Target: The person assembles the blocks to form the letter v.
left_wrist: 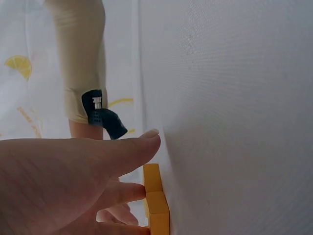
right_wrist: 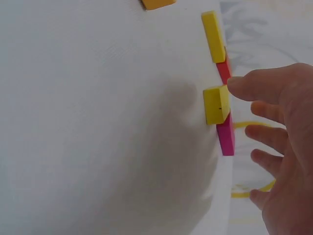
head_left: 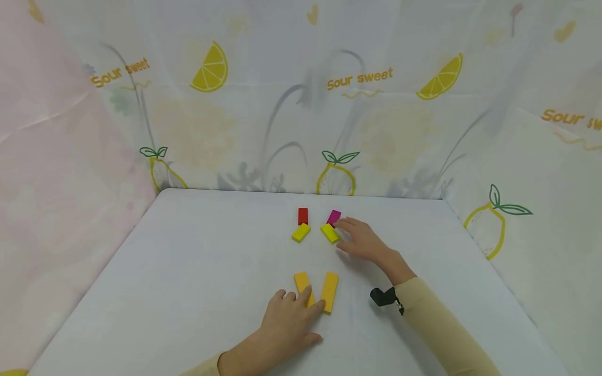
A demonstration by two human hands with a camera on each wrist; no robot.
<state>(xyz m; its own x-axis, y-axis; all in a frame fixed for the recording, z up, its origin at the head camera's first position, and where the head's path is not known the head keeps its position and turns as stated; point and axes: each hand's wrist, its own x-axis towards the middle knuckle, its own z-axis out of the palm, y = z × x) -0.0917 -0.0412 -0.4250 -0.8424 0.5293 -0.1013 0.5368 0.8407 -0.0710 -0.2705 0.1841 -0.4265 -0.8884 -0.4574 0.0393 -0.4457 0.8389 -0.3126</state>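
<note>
My left hand (head_left: pixel 288 321) lies low over two long orange blocks, fingers stretched forward and thumb held out to the side. One fingertip rests on the left orange block (head_left: pixel 301 280); another touches the right orange block (head_left: pixel 331 288) near its lower end. My right hand (head_left: pixel 364 241) is beside the right yellow block (head_left: pixel 330 233) and the magenta block (head_left: pixel 334 216), fingers spread with nothing between them. In the right wrist view its thumb (right_wrist: pixel 259 84) is close to that yellow block; contact is unclear. Left of these, a second yellow block (head_left: pixel 301 233) meets a red block (head_left: pixel 303 215).
All the blocks lie on a white table (head_left: pixel 188 271). A patterned cloth backdrop (head_left: pixel 263 115) with lemon prints rises behind the far edge and along the sides. A black device (head_left: pixel 383 296) is strapped at the right wrist.
</note>
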